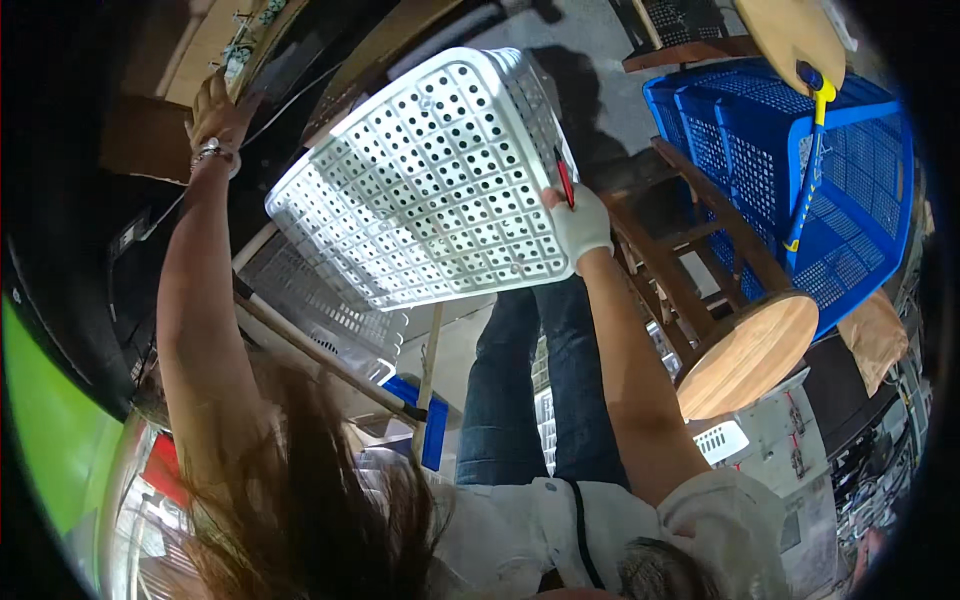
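Observation:
A large white plastic basket (440, 190) with round holes is tilted in front of me, its perforated side turned up toward me. My right hand (580, 228), in a white glove, grips its right edge. A slim red-and-black tool, perhaps a pen or cutter (566, 182), sticks up from the same hand. My bare left hand (218, 112), with a bracelet at the wrist, reaches to the far left with fingers stretched out. It is beside a wooden surface (200, 58), where small greenish-white pieces (238, 48) lie; whether it touches them I cannot tell.
Blue plastic crates (740, 150) stand at the right, a blue-and-yellow handled tool (812, 170) against them. Nearer are a round-topped wooden stool (750, 355) and a brown paper bag (873, 340). Another pale basket (320, 290) and a wooden pole (330, 360) are below left.

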Demonstrator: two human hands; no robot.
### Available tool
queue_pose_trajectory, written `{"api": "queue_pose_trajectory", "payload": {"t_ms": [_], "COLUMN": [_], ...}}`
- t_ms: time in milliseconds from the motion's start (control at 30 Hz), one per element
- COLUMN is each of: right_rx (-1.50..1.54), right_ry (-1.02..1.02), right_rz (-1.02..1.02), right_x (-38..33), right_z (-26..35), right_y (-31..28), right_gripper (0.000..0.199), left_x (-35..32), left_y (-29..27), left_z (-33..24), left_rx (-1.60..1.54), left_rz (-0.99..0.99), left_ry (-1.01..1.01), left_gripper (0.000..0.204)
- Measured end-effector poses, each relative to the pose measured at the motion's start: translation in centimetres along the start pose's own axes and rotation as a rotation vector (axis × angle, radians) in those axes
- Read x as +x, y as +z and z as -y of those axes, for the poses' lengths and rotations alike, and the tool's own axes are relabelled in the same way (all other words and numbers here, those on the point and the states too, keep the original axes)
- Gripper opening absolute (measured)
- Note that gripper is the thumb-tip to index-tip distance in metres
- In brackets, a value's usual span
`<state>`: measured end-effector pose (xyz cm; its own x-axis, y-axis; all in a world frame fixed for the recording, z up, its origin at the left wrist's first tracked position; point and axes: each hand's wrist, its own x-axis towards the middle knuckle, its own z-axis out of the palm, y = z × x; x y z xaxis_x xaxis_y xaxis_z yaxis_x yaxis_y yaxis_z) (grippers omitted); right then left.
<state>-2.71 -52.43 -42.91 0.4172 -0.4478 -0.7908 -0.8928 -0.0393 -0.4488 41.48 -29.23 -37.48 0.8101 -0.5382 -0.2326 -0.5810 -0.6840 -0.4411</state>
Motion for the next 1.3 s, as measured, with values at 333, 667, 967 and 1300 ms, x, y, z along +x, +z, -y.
{"api": "queue_pose_trajectory", "payload": {"t_ms": [333, 667, 967, 1300], "right_rx": [0.248, 0.782, 0.518, 0.605], "right_ry": [0.092, 0.230, 0.535, -0.167], "right_rz": [-0.091, 0.142, 0.046, 0.684], "right_x": [-4.3, -5.0, 13.2, -0.9], "right_z": [1.5, 1.4, -13.4, 1.4], "right_y": [-2.2, -4.2, -2.6, -2.8], "right_gripper": [0.035, 0.027, 0.027, 0.048], "left_x": [-5.4, -10.2, -17.2, -24.7], "left_y": [-12.0, -14.1, -15.7, -18.7], "left_z": [-22.2, -26.4, -21.5, -9.6], "left_rx": [-0.928, -0.802, -0.854, -0.595], "left_rz": [-0.187, 0.116, 0.027, -0.187], "left_ry": [0.731, 1.162, 0.958, 0.178], "left_gripper": [0.022, 0.011, 0.030, 0.023]}}
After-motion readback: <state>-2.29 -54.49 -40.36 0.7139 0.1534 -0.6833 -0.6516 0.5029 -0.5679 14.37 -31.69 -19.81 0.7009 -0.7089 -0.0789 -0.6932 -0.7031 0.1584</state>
